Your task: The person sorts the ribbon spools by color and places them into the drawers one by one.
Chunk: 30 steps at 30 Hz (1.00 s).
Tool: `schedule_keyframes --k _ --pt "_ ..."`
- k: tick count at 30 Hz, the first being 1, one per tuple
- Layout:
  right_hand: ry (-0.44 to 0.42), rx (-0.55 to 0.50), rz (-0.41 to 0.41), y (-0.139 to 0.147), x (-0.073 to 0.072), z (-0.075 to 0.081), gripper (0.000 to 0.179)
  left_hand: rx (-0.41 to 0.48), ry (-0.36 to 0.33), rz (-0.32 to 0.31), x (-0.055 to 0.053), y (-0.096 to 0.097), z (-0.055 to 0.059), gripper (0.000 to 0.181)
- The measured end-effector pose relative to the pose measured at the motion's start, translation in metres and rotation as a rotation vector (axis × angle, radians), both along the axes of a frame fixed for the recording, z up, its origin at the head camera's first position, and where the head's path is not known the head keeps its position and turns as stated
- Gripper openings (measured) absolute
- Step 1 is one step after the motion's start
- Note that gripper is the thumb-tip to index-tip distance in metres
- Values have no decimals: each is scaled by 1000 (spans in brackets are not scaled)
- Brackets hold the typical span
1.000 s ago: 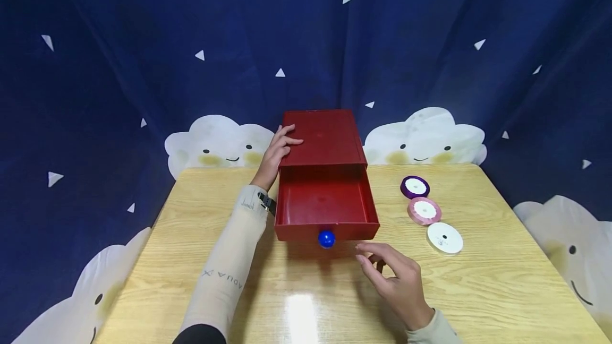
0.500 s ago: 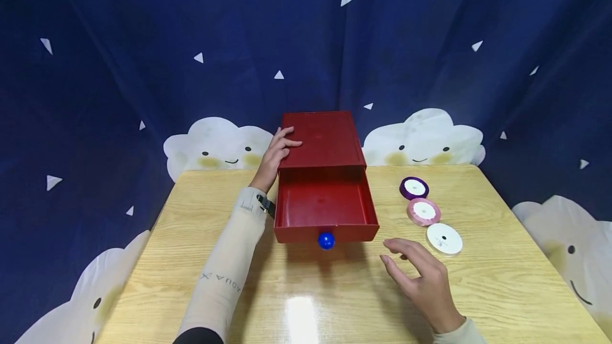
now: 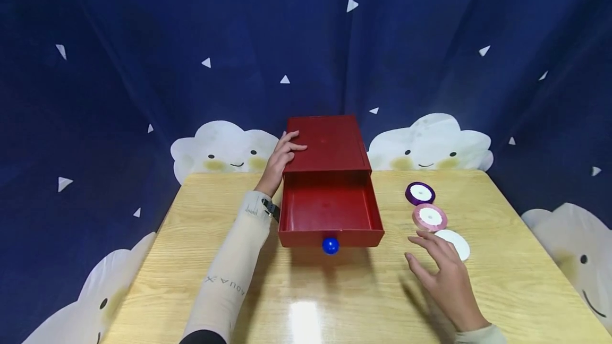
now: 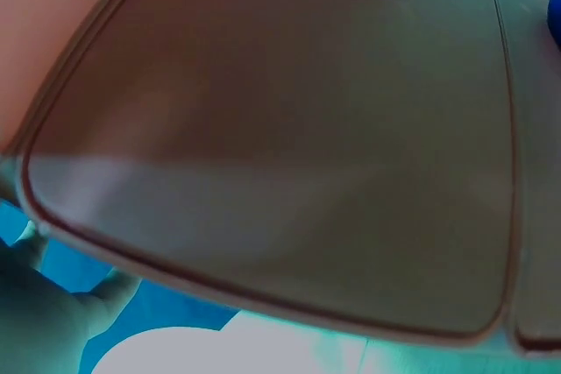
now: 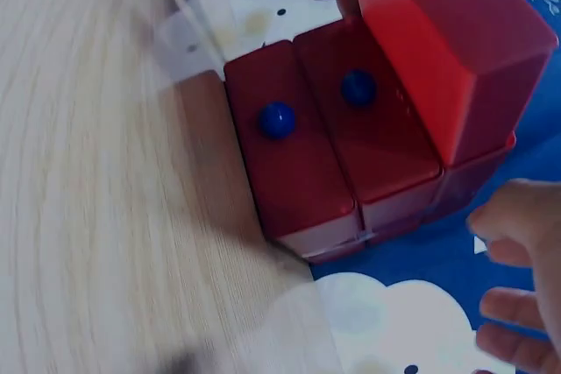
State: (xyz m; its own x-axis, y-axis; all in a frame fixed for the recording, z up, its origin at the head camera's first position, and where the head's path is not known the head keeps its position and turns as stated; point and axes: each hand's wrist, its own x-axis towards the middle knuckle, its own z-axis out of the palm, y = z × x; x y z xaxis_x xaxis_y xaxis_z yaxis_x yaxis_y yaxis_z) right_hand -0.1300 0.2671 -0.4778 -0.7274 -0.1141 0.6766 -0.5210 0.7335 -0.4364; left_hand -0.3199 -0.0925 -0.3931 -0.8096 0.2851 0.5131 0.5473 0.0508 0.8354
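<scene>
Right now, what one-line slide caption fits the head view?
Left fingers rest on a red cabinet, its blue-knobbed drawer open; right fingers near three spools.

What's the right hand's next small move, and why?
Probably ease the right hand over to the white disc: thumb and forefinger are apart with nothing between them, and in the head view the hand partly covers that disc. The drawer stands open and bare inside, while the left hand rests on the red cabinet.
</scene>
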Motion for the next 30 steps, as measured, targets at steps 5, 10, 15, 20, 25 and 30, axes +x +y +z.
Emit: schedule_keyframes --k 5,10,15,20,25,30 --pt "-44 22 -42 12 -5 -4 42 -3 1 -1 0 2 1 37" --pt "-2 26 -73 24 -13 -10 48 -1 20 -6 1 2 3 36" --pt "-29 19 -117 35 -17 -17 53 -15 11 0 2 1 1 36" --pt "-91 31 -161 45 -21 -24 49 3 17 8 6 -2 -1 36" --pt "-158 47 -215 58 -25 -27 48 8 32 -4 5 -1 0 36" --pt "-226 49 -246 72 -25 -31 50 9 31 -6 3 3 -1 36"
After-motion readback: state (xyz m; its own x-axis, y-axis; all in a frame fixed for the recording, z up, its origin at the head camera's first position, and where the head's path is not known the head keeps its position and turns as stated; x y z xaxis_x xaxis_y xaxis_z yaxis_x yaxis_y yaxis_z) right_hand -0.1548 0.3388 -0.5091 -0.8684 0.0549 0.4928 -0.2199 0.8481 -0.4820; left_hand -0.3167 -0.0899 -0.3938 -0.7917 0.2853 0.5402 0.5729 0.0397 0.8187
